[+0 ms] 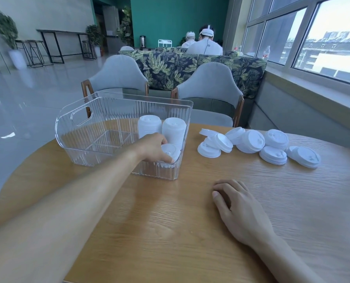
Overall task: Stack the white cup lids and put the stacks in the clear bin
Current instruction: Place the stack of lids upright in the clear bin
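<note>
The left hand [152, 148] reaches into the clear bin [84, 158] and covers much of the stack of lids [170, 152] it holds, so how tall that stack is cannot be told. The bin's ribbed wall blurs the lower parts of the two rear stacks [162, 127]. Both forearms run off the bottom edge. The desk [170, 221] is cut off below and at right. The loose lids [251, 141] overlap, hiding their count.

The cup lids [251, 140] are white. The bin [100, 111] is see-through with stripy ridges. The table [170, 221] is yellow-brown wood. Two chairs [208, 82] are grey — the sofa [170, 66] is dark with green leaves.
</note>
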Available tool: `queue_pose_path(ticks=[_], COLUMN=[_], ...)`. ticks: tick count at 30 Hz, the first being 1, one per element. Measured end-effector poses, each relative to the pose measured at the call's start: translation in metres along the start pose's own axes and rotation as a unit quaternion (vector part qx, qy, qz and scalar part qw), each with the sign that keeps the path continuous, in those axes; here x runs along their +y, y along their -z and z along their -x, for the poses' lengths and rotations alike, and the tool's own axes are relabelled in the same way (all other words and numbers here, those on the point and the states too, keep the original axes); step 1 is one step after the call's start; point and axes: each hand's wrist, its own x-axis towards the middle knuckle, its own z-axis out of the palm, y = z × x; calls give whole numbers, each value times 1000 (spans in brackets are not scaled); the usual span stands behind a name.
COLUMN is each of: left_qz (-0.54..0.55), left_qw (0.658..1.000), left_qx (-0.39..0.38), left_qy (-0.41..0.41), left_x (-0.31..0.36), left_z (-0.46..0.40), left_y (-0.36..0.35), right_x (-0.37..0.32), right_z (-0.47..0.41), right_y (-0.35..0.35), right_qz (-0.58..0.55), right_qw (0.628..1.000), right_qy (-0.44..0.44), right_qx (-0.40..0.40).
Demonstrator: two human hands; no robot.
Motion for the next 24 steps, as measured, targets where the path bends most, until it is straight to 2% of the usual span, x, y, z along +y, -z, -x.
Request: queue_pose_path(ticks=[9, 24], left_qz=[-29, -4], left_qw=[999, 999], left_qx=[-8, -21], left_qy=[19, 30], left_x=[9, 7], left_z=[-4, -9], left_y=[-1, -3], right_x=[0, -3], right_z=[1, 1], right_y=[0, 2], right_qz=[0, 2], right_qw=[1000, 1000], right_qy=[8, -2], right_qx=[4, 5])
